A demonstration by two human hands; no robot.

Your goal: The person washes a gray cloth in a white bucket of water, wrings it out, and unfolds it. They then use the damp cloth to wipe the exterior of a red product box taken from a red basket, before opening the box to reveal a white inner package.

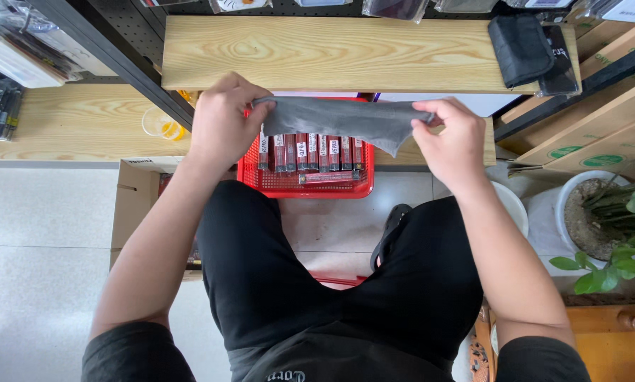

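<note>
A grey cloth (339,119) is stretched between both my hands, just below the front edge of a bare wooden shelf (317,53). My left hand (222,122) pinches its left end and my right hand (453,138) grips its right end. Under the cloth stands a red plastic basket (305,185) holding a row of several red and black packaged items (310,152). My knees in black shorts are below the basket.
A black pouch (521,48) lies on the shelf's right end. A cardboard box (135,201) sits on the tiled floor at left, a potted plant (611,219) at right. A lower wooden shelf (70,124) carries a plastic cup (160,124).
</note>
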